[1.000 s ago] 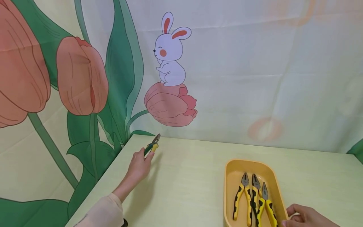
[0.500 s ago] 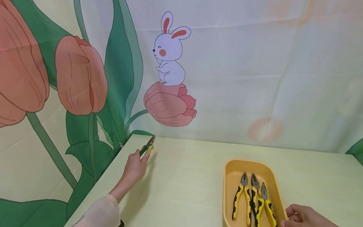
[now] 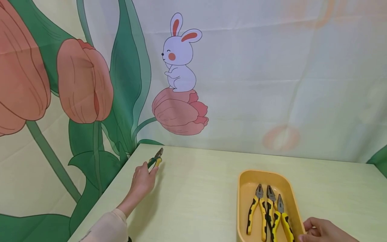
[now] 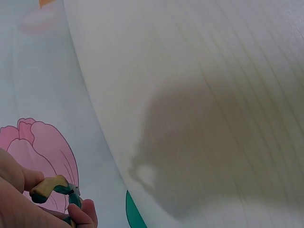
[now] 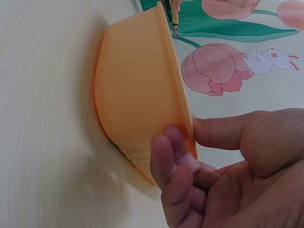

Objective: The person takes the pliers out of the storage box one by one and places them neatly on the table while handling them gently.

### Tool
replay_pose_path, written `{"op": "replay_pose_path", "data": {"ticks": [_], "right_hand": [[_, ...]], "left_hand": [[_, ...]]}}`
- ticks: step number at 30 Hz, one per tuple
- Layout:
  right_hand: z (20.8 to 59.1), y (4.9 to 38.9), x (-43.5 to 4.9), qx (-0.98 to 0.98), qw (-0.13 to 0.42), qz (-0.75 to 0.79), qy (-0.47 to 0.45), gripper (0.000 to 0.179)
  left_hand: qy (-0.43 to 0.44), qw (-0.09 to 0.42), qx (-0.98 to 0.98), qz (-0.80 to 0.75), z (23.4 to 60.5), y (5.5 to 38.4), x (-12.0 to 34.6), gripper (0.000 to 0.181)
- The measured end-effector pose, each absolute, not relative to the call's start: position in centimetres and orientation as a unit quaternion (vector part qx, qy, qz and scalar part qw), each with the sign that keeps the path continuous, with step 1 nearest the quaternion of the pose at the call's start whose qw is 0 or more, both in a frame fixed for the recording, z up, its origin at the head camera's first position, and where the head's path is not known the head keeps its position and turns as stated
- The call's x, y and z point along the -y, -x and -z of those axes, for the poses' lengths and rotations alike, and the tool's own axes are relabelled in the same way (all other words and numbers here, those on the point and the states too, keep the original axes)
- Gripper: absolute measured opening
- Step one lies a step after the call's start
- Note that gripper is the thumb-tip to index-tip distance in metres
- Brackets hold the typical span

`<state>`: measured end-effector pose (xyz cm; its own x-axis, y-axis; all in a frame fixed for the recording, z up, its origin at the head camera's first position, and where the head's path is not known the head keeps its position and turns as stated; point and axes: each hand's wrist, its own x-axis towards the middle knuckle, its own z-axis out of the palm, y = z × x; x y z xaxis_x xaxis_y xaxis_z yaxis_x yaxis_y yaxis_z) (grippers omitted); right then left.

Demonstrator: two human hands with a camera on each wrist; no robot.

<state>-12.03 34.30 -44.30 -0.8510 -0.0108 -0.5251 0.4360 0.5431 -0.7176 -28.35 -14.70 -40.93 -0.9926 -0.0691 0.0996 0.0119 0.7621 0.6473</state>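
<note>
Over the table's far left corner, my left hand (image 3: 143, 179) grips a pair of pliers (image 3: 155, 160) with green and yellow handles, metal nose pointing away. The left wrist view shows the thumb and fingers round the handles (image 4: 51, 185), with part of the tool hidden. My right hand (image 3: 325, 230) pinches the right rim of a yellow plastic tray (image 3: 241, 208); in the right wrist view the thumb lies on the rim and the curled fingers against the outer wall (image 5: 133, 80). Several yellow-and-black pliers (image 3: 259, 192) lie in the tray, noses away from me.
The pale wood-grain table (image 3: 199, 195) runs back to a cloth backdrop (image 3: 242, 84) printed with tulips and a rabbit (image 3: 181, 53). More printed cloth hangs along the table's left edge. The tray's near end runs out of the head view.
My left hand has moved a little left and lower with the green-and-yellow pliers. The right hand keeps its pinch on the tray, which stays in place.
</note>
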Motion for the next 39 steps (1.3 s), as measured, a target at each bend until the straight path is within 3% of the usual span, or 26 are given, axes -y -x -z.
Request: {"op": "replay_pose_path", "data": {"ticks": [9,19,39], "right_hand": [[44.1,11.9,-34.1,-0.839,0.248,0.466,-0.131,0.026],[43.7,11.8,-33.8,-0.84,0.249,0.463,-0.136,0.025],[43.7,11.7,-34.0,-0.832,0.252,0.477,-0.129,0.027]], "left_hand": [[-0.017,0.073,0.944,0.32,41.6,28.4,14.3,0.056],[-0.031,0.053,0.953,0.297,42.2,28.6,14.1,0.058],[-0.026,0.025,0.963,0.266,43.0,29.1,13.7,0.038]]}}
